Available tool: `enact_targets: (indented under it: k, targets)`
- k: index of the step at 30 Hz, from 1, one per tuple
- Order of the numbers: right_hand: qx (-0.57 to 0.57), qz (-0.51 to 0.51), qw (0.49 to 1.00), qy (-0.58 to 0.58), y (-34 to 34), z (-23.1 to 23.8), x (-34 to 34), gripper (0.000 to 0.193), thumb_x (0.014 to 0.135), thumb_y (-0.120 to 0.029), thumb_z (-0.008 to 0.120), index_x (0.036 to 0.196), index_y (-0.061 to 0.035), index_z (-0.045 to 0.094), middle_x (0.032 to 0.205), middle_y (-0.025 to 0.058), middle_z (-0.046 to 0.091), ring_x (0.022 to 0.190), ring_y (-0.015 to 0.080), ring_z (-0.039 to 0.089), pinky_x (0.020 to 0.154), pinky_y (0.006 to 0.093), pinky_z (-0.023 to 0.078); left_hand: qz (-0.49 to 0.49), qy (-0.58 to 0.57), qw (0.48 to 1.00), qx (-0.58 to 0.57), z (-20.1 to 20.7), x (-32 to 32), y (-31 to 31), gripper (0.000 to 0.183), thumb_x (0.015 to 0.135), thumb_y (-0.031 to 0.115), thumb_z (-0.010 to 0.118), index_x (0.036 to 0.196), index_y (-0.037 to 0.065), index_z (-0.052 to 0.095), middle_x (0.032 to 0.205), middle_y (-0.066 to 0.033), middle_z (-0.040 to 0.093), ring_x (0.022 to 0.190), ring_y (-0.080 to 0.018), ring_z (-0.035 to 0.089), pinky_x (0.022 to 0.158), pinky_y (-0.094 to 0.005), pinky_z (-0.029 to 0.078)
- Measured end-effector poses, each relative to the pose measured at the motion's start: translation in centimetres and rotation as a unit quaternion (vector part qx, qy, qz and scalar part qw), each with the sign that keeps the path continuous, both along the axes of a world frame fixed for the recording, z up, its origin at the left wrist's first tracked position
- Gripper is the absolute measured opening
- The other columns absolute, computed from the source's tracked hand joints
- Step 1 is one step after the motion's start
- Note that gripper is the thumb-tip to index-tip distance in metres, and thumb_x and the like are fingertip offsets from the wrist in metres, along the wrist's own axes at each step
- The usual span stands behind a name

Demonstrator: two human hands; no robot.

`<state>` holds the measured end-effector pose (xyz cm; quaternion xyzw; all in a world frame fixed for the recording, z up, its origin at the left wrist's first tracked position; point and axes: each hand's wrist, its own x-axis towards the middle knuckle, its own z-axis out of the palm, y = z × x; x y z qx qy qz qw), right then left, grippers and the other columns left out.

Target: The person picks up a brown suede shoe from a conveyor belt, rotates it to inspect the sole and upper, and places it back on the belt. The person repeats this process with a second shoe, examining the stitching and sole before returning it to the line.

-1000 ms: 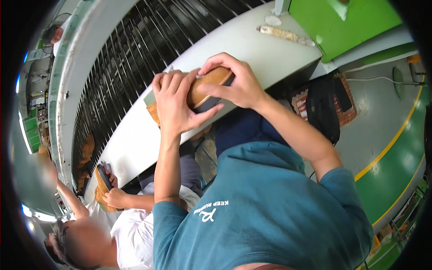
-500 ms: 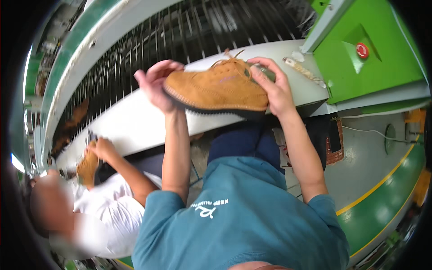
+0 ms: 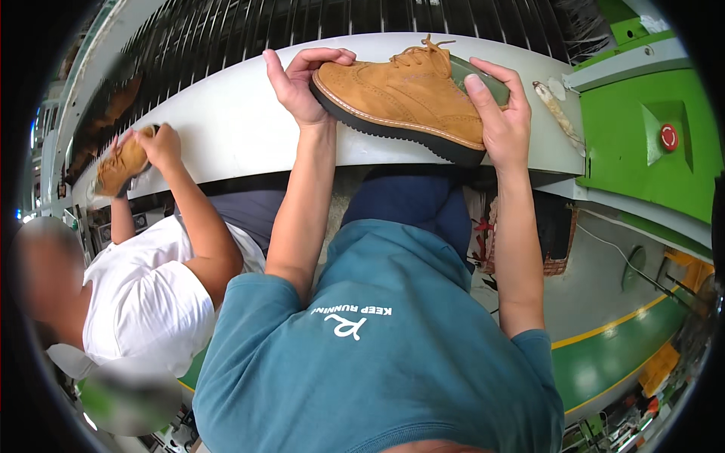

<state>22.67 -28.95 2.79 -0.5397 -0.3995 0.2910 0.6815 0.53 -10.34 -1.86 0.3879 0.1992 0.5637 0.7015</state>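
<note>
A tan lace-up shoe point(image 3: 408, 94) with a black ridged sole is held level above the white ledge, toe to the left. A green shoe last point(image 3: 483, 79) fills its ankle opening. My right hand point(image 3: 502, 113) grips the heel end, thumb on the near side by the last and fingers round the back. Against the toe rests my left hand point(image 3: 306, 87), its thumb sticking out to the left and its fingers bent behind the toe. Loose brown laces point(image 3: 434, 44) stand up on top.
The white ledge point(image 3: 242, 121) runs along a slatted conveyor point(image 3: 302, 23). At the left, a co-worker in a white shirt point(image 3: 151, 302) holds another tan shoe point(image 3: 121, 167). A green machine panel with a red button point(image 3: 669, 137) stands right, near a whitish stick point(image 3: 557, 113) on the ledge.
Both my hands and the shoe have moved up and to the right in the picture. More of the green last shows. The co-worker's shoe has been raised over the ledge.
</note>
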Motion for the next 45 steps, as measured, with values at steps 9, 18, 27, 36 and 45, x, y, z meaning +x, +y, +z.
enact_targets:
  k: [9, 18, 27, 36, 45]
  targets:
    - [0.02, -0.004, 0.989, -0.143, -0.7, -0.3, 0.0, 0.033, 0.104, -0.016, 0.08, 0.132, -0.0009, 0.071, 0.124, 0.0103, 0.076, 0.111, 0.0146, 0.071, 0.1, 0.03, 0.056, -0.032, 0.024, 0.999, -0.006, 0.2, -0.5, 1.0, 0.064, 0.12, 0.049, 0.042, 0.078, 0.006, 0.066, 0.074, -0.0148, 0.068, 0.088, -0.0353, 0.072, 0.09, -0.0488, 0.059]
    - [0.02, -0.031, 0.995, -0.089, 0.6, -0.3, 0.8, 0.031, 0.105, -0.021, 0.08, 0.127, -0.001, 0.074, 0.109, 0.0066, 0.078, 0.096, 0.0099, 0.072, 0.085, 0.027, 0.058, -0.034, 0.133, 0.99, 0.02, 1.2, -0.3, 2.0, 0.057, 0.118, 0.046, 0.048, 0.092, 0.001, 0.07, 0.087, -0.0169, 0.074, 0.095, -0.0318, 0.075, 0.092, -0.043, 0.06]
    - [-0.024, -0.028, 0.998, -0.048, 1.2, -1.0, 1.8, 0.032, 0.108, -0.029, 0.076, 0.127, -0.0021, 0.074, 0.104, 0.0041, 0.075, 0.085, 0.0044, 0.065, 0.073, 0.0225, 0.052, -0.061, 0.481, 0.763, 0.428, 6.7, -0.4, -0.7, 0.053, 0.104, 0.05, 0.071, 0.115, -0.001, 0.077, 0.116, -0.0174, 0.078, 0.11, -0.0305, 0.075, 0.099, -0.042, 0.059]
    - [-0.012, 0.097, 0.963, -0.25, -1.2, 0.6, 2.1, 0.128, 0.058, -0.037, 0.112, 0.162, -0.0061, 0.045, 0.148, 0.0139, 0.059, 0.132, 0.0274, 0.065, 0.115, 0.0404, 0.052, -0.001, 0.498, 0.625, 0.601, 7.6, -0.7, -1.7, 0.098, 0.058, 0.063, 0.1, 0.132, 0.004, 0.075, 0.124, -0.016, 0.078, 0.114, -0.0369, 0.075, 0.102, -0.045, 0.057]
    - [-0.048, 0.119, 0.985, -0.116, -1.4, -0.2, 1.6, 0.113, 0.074, -0.019, 0.103, 0.164, -0.006, 0.035, 0.146, 0.0201, 0.06, 0.131, 0.0279, 0.068, 0.111, 0.0418, 0.057, 0.017, 0.475, 0.665, 0.576, 7.0, 0.4, -1.6, 0.07, 0.069, 0.047, 0.097, 0.119, 0.002, 0.081, 0.11, -0.0158, 0.082, 0.101, -0.0332, 0.078, 0.093, -0.0406, 0.06]
